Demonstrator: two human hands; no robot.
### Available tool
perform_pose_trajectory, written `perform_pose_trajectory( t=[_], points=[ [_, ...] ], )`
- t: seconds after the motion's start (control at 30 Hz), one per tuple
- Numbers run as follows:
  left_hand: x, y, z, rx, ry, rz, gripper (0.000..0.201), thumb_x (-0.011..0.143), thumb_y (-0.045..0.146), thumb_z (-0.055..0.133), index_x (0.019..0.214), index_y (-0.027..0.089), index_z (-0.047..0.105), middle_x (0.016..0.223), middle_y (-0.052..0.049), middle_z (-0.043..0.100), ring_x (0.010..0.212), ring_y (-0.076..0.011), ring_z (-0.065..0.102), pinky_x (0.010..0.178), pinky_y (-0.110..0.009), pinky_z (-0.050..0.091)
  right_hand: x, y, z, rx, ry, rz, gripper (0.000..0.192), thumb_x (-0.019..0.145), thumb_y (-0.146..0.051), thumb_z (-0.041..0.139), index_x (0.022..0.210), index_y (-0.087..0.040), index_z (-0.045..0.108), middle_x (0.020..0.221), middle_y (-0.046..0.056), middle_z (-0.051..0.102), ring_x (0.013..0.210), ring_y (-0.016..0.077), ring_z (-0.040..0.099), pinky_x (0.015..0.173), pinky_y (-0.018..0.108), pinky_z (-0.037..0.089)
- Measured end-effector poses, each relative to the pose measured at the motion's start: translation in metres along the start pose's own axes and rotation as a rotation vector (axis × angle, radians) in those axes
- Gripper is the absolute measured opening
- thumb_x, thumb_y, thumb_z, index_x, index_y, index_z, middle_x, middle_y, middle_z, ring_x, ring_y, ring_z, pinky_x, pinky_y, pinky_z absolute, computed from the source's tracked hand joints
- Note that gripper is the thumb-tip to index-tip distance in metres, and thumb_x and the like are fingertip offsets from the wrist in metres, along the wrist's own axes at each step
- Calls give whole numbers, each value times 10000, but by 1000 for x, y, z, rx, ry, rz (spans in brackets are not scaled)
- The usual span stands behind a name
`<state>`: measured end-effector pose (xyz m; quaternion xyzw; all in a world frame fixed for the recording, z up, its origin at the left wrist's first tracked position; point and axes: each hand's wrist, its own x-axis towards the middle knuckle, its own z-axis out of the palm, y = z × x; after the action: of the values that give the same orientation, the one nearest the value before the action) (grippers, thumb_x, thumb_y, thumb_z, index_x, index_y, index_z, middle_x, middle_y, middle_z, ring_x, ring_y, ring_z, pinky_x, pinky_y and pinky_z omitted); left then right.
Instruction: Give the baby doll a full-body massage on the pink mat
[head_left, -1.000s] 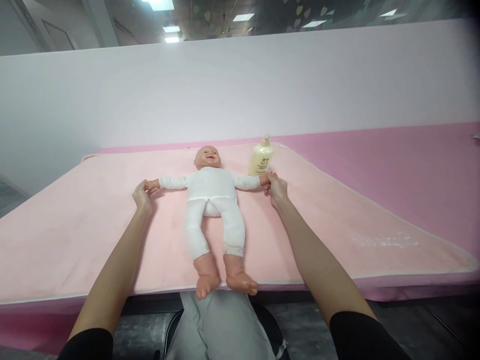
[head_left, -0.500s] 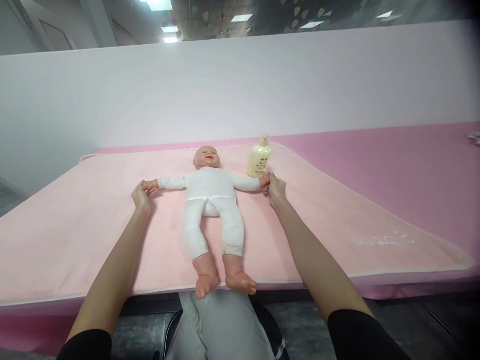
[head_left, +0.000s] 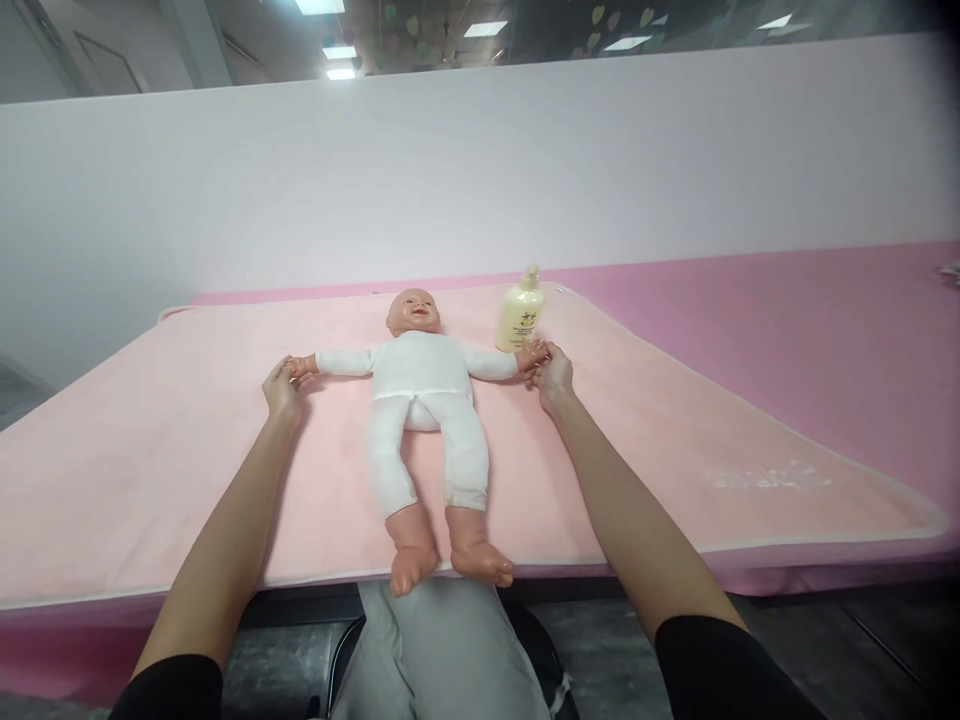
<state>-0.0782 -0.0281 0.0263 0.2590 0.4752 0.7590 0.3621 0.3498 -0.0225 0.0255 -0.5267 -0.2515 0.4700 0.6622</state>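
Observation:
A baby doll [head_left: 421, 375] with a white cloth body lies on its back, arms spread wide and feet toward me. My left hand [head_left: 283, 388] is closed on the doll's hand at the left, thumb and fingers around it. On the other side, my right hand [head_left: 553, 377] grips the doll's other hand between thumb and fingers. Right behind that doll hand stands a pale yellow pump bottle [head_left: 520, 312], upright. Under the doll is a pink blanket [head_left: 187, 430].
The blanket covers much of a pink table surface [head_left: 787, 340]. A low white wall [head_left: 480, 180] rises behind it. White lettering [head_left: 772, 477] marks the blanket's right part. A small pale object [head_left: 951, 270] lies at the far right edge. My legs [head_left: 450, 650] are below the table edge.
My right fingers have shifted slightly on the doll's hand, and more of its small fingers show. My left hand stays on the other doll hand. The doll and bottle remain in place.

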Motion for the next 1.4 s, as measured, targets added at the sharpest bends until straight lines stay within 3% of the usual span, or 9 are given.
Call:
perform_pose_trajectory(
  t=[0.23, 0.43, 0.73, 1.07, 1.4],
  points=[
    [-2, 2, -1, 28, -18, 9, 162, 846, 154, 457, 918, 140, 601, 813, -40, 612, 512, -83, 583, 534, -239, 525, 9, 10, -2, -73, 93, -82, 368, 898, -528, 470, 757, -192, 523, 407, -77, 362, 270, 67, 308, 266, 177, 149],
    [-6, 7, 1, 30, -22, -16, 127, 879, 198, 469, 892, 148, 585, 786, -18, 606, 517, -84, 585, 537, -237, 528, 10, 11, -4, -39, 81, -76, 334, 908, -448, 460, 690, -197, 473, 367, -84, 311, 260, 76, 283, 263, 190, 133],
    [-7, 6, 0, 36, 11, 3, 228, 873, 373, 516, 840, 154, 569, 703, -4, 565, 479, -89, 564, 495, -228, 509, 4, 3, -2, 139, 66, -29, 183, 853, -263, 450, 684, -192, 459, 456, -61, 460, 275, 55, 289, 275, 191, 134],
    [-11, 14, 5, -65, 43, -89, 148, 791, 275, 548, 863, 157, 602, 732, 4, 569, 450, -88, 551, 476, -228, 496, -1, -4, -6, 306, 9, -16, 159, 785, -250, 518, 655, -187, 451, 495, -72, 454, 310, 36, 276, 279, 179, 152],
    [-11, 13, 5, -52, 48, -76, 145, 750, 255, 578, 853, 157, 608, 748, -1, 572, 475, -90, 557, 485, -229, 495, 3, 0, -7, 338, 5, -33, 269, 818, -466, 574, 778, -205, 523, 636, -56, 558, 330, 30, 288, 283, 183, 158]
  ],
)
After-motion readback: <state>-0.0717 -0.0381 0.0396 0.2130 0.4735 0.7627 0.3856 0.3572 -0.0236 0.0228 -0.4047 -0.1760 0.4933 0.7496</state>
